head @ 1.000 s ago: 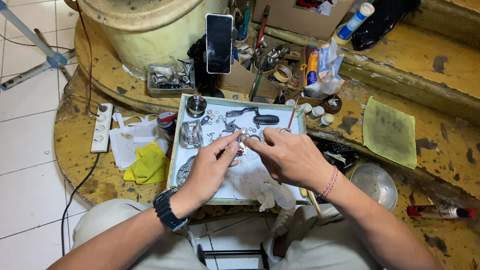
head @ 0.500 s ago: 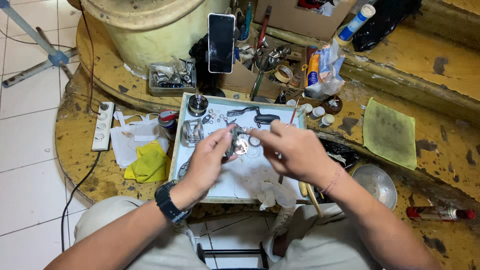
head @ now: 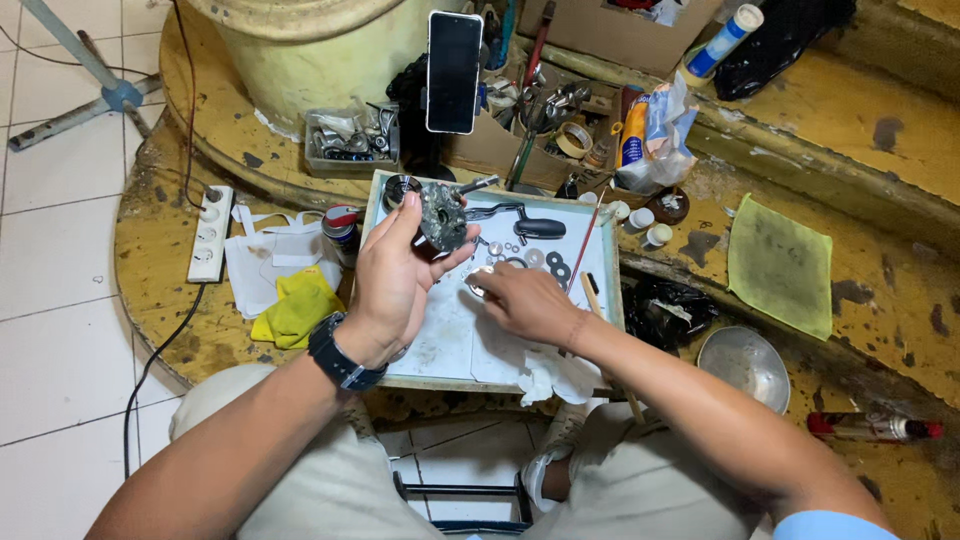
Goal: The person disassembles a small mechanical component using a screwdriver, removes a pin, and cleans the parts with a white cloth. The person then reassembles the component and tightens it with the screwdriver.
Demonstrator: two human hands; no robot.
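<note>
While left hand (head: 392,280) grips grey reel body (head: 442,216), right hand (head: 527,302) pinches small ring (head: 478,280) on tray (head: 606,262)

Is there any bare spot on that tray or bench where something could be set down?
The tray is bare at its near left, below the left hand. The bench is open between the green cloth and the steel bowl. Crowded: the tray's far end, with washers by the right hand.

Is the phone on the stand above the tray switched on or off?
Off, as far as can be seen: the phone shows a plain black screen, with no picture or light on it. It stands upright behind the tray.
</note>
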